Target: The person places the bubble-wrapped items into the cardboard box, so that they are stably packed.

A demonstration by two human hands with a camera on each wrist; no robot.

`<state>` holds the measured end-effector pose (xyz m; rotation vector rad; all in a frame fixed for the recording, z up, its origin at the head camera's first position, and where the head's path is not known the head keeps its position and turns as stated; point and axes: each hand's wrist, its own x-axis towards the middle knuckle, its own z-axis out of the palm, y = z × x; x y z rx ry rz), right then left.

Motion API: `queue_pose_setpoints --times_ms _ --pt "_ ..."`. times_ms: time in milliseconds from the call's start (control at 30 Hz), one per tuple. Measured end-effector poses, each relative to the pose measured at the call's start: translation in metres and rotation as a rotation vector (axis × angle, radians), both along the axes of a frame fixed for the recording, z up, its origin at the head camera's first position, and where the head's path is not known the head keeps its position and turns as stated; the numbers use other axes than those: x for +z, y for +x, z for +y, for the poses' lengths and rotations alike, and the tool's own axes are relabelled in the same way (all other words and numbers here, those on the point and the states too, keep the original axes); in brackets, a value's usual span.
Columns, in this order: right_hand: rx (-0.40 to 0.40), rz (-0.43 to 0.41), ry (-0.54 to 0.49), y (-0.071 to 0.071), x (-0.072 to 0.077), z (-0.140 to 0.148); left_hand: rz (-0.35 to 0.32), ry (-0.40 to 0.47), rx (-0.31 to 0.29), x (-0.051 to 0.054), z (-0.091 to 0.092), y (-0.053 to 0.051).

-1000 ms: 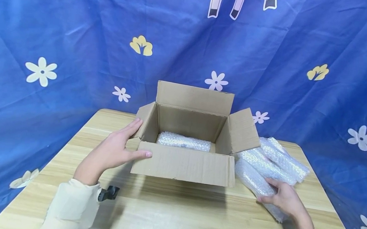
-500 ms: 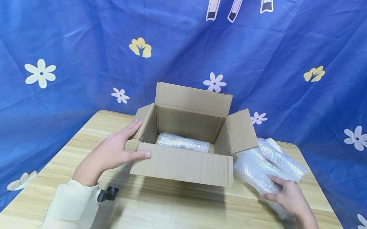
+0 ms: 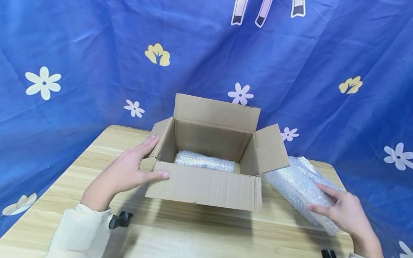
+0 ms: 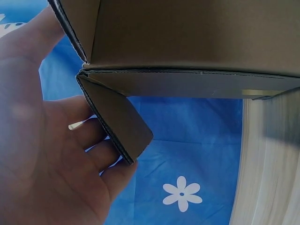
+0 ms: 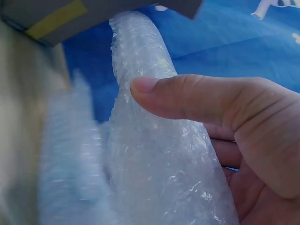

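Note:
An open cardboard box (image 3: 207, 186) stands on the table, with a bubble-wrapped roll (image 3: 205, 161) lying inside. My left hand (image 3: 123, 171) rests at its left corner, fingers extended over the side flap (image 4: 115, 115) and thumb on the front flap. Right of the box, my right hand (image 3: 348, 212) pinches a bubble-wrapped roll (image 3: 305, 189), thumb on top and the other fingers beneath, as the right wrist view shows of that roll (image 5: 150, 154). More bubble wrap (image 5: 70, 164) lies beside and behind it, blurred in that view.
The wooden table (image 3: 174, 235) extends in front of the box and to both sides. A blue cloth (image 3: 102, 63) with white flowers and yellow shapes hangs behind. The right flap (image 3: 271, 148) of the box leans out over part of the bubble wrap.
My right hand has moved right and slightly up, and the roll it holds has lifted and shifted over the other rolls. My left hand stays at the box corner; the view has shifted slightly.

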<state>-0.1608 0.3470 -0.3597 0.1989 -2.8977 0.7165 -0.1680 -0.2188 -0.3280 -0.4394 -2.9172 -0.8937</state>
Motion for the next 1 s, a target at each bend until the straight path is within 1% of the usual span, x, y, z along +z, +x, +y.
queue_pose_setpoints --times_ms 100,167,267,433,667,800,933,1000 --pt "-0.019 0.062 0.028 -0.001 0.015 0.005 -0.002 0.002 0.000 0.000 0.000 0.000" --pt "-0.034 0.078 0.033 -0.003 0.025 0.009 0.003 0.000 -0.002 -0.001 0.000 -0.001" --pt "-0.070 0.072 0.034 -0.005 0.037 0.010 0.009 0.000 -0.004 -0.001 0.000 -0.001" --pt "-0.112 0.059 0.043 -0.007 0.052 0.009 0.011 0.003 -0.006 -0.002 -0.001 -0.001" --pt "-0.102 0.144 0.077 -0.011 0.074 0.005 0.011 0.004 -0.006 -0.003 -0.001 -0.001" --pt "-0.092 0.158 0.095 -0.014 0.088 -0.002 0.008 0.010 0.002 -0.004 0.000 -0.001" --pt "-0.051 0.189 0.101 -0.017 0.103 -0.011 0.005 0.012 0.002 -0.004 0.000 0.000" --pt "-0.018 0.225 0.104 -0.020 0.111 -0.016 0.005 0.007 -0.002 -0.003 -0.001 0.000"
